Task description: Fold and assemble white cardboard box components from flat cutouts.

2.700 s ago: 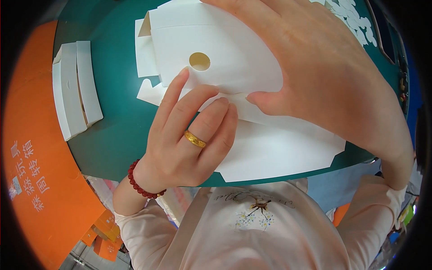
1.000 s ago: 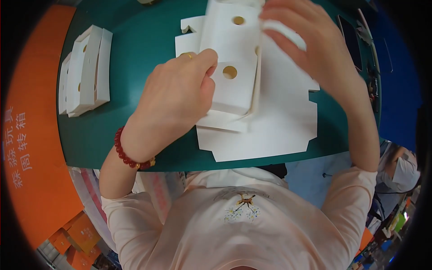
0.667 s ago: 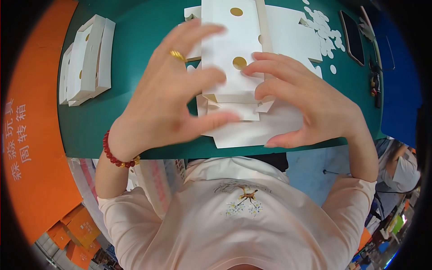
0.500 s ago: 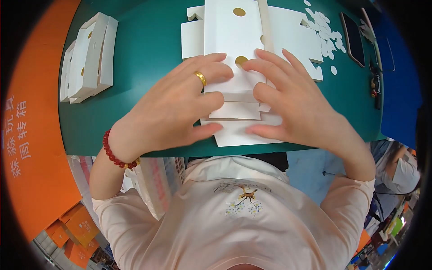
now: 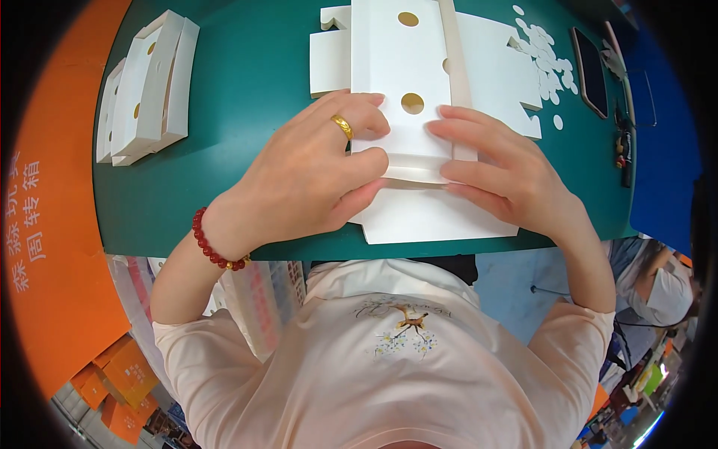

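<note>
A white cardboard box [image 5: 400, 63] with round holes lies before me, its raised near end between my hands. At its near left corner my left hand [image 5: 321, 165], with a gold ring, has its fingers bent and pinches the edge with the thumb below. My right hand [image 5: 505, 165] grips the near right corner, fingers on the side wall and thumb under the end. Flat white cardboard blanks [image 5: 490, 63] lie beneath and beside the box; another flat white piece [image 5: 437, 217] sticks out toward me. The fingers partly hide the box's near corners.
White boxes with holes [image 5: 149, 90] stand together at the left of the green table [image 5: 247, 67]. Loose white paper discs [image 5: 550, 63] are scattered at the right, near a dark phone [image 5: 591, 71]. Orange crates [image 5: 52, 224] border the table's left side.
The near end flap has been folded up, so the box's near end is now closed. Both hands have moved in from spread fingers to grip its corners, and the box has shifted slightly right.
</note>
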The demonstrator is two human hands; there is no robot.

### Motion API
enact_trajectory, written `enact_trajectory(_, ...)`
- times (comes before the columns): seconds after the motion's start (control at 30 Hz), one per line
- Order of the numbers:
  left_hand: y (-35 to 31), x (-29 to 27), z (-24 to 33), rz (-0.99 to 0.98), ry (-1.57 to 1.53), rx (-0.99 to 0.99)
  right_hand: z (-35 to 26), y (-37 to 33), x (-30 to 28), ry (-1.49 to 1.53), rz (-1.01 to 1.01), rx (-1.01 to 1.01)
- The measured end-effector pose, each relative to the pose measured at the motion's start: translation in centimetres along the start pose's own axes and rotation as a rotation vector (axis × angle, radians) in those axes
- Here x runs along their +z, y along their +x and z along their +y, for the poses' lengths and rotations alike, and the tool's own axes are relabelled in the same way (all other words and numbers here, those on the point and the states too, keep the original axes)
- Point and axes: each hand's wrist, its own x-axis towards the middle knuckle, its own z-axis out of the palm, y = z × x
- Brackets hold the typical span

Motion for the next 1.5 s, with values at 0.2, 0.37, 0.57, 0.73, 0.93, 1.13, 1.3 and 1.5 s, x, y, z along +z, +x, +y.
enact_trajectory(0.2,-0.1,0.2,-0.2,0.013,0.034,0.011,0.8,-1.3,-0.1,-0.186,0.043,-0.156)
enact_trajectory(0.37,0.7,0.2,-1.3,0.059,0.147,0.053,0.6,-0.3,1.1,-0.041,0.126,-0.166)
enact_trajectory(0.57,1.1,0.7,-1.2,0.125,0.125,0.035,0.2,1.0,1.7,-0.163,0.147,-0.203)
enact_trajectory(0.73,0.6,0.7,-1.2,0.068,0.24,0.115,0.5,0.7,1.8,-0.085,0.14,-0.124)
enact_trajectory(0.93,0.9,0.9,-0.9,0.093,0.229,0.107,1.7,-0.9,1.1,-0.062,0.182,-0.241)
enact_trajectory(1.13,1.1,1.5,-0.3,0.138,0.286,0.033,1.0,0.2,1.5,-0.107,0.167,-0.278)
enact_trajectory(1.3,1.3,0.4,-0.6,0.067,0.071,0.021,-0.8,1.7,2.4,-0.087,0.298,0.073)
enact_trajectory(1.5,-0.2,-1.9,-2.7,-0.025,-0.046,-0.016,-1.2,2.7,1.9,-0.03,0.256,0.206)
